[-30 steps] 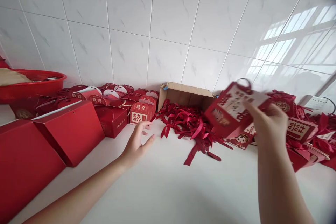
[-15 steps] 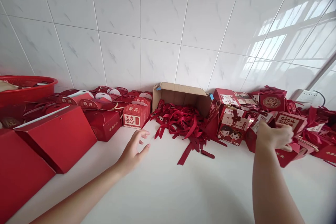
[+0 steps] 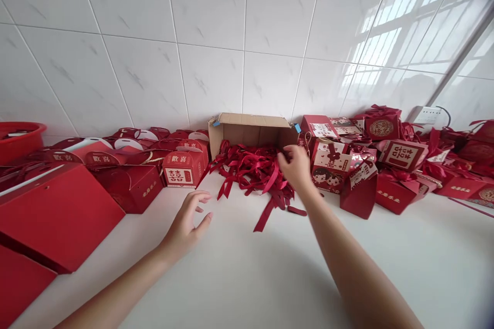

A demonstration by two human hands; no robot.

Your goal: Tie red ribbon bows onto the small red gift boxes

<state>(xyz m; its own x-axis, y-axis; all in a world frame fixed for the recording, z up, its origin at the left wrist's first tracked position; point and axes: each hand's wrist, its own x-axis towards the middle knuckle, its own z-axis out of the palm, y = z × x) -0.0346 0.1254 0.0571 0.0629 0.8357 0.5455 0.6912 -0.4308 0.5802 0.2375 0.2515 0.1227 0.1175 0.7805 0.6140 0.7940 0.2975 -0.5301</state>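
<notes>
The cardboard box [image 3: 254,120] lies against the tiled wall, its mouth facing the person, with the red ribbons [image 3: 257,170] spilling from it onto the table [image 3: 239,272]. The right hand [image 3: 295,167] reaches to the box's right front corner, wrist bent, fingers curled down at the ribbons; its fingertips overlap them, and whether they pinch any cannot be told. The left hand [image 3: 189,223] hangs in front and to the left of the box, thumb and fingers apart, holding nothing. The right hand hides part of the box's right side. Far left of the box, a red basin [image 3: 23,141] and a large red carton [image 3: 62,216] are cut off by the picture's edge.
</notes>
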